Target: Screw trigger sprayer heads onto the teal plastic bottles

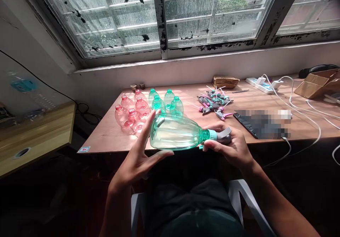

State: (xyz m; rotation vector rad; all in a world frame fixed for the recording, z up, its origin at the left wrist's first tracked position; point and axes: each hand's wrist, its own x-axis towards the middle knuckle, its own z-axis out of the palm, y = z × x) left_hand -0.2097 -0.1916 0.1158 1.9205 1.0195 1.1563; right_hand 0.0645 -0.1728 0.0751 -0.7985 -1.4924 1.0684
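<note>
A clear green spray bottle [175, 132] lies sideways in the air between my two hands, just above the table's front edge. My left hand [142, 154] cups its base end, thumb along the underside and a finger up by the base. The spray head [223, 136], grey with a light teal collar, sits on the bottle's neck. Around that head and collar my right hand [235, 146] is closed, with the thumb near the collar. Behind the bottle stand several red bottles [128, 104] and several green bottles [169, 97], their necks uncapped.
A heap of spray heads [214, 102], grey with pink or teal, lies on the wooden table [103, 134]. To its right are a black phone [245, 123], white cables, a power strip [261, 85] and a cardboard box [316, 83]. A window runs behind.
</note>
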